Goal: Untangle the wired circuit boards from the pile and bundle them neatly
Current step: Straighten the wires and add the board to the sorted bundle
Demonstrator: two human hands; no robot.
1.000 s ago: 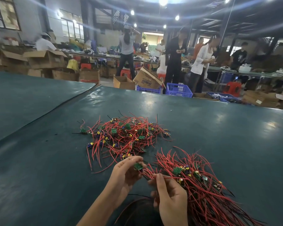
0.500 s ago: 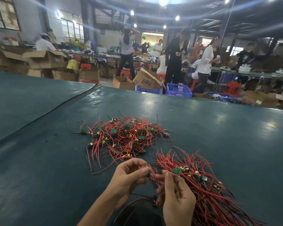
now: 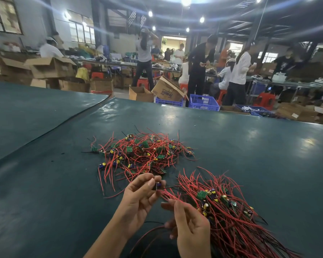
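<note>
Seen from the head camera, over the person's shoulders, the left hand [image 3: 140, 198] is raised just above the green table [image 3: 45, 183]. It pinches one small circuit board [image 3: 158, 185] between thumb and fingertips, a tight, narrow grip. Red leads run from that board to the right, into the bundle [image 3: 229, 213]. This is a thick sheaf of boards and red and black leads lying roughly one way, at the near right.

The right hand [image 3: 190, 228] is nearer and a little right of the left, palm up. Its fingers curl round a few wires [image 3: 151, 230] that trail off toward the near edge, and its forefinger touches the bundle's edge.

The tangled pile [image 3: 142, 155] lies farther out, in the middle of the table, just beyond the left hand and apart from the bundle.

Past the far edge stand blue crates [image 3: 203, 102], a tipped cardboard box [image 3: 168, 90] and people at long benches.
</note>
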